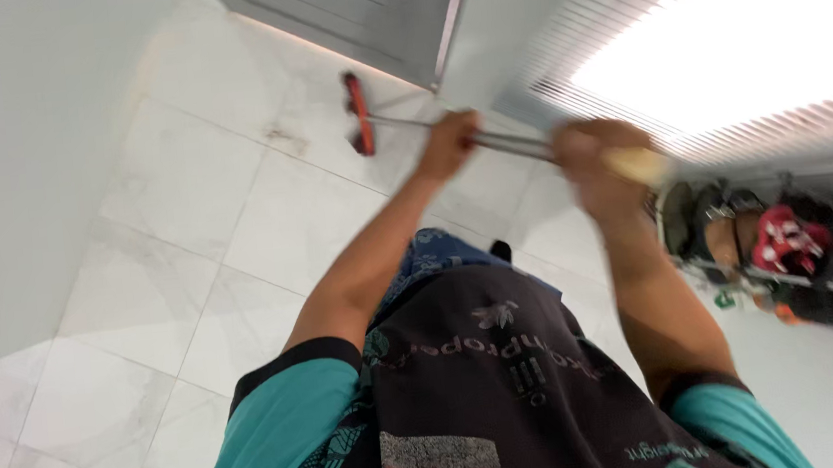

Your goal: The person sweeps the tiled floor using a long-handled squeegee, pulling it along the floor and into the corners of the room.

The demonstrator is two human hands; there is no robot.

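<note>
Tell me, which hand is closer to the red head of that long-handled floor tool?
The left hand. It grips the metal handle lower down, closer to the red head on the white tiled floor. The right hand holds the handle's upper end, farther away.

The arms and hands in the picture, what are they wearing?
Both arms are bare from the short teal sleeves down. Each sleeve has a black band at its edge. The left hand and right hand wear no gloves. No watch or ring shows, though the right hand is blurry.

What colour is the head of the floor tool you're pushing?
Red. The tool head shows best in the head view, lying on the white tiled floor near the grey door.
</note>
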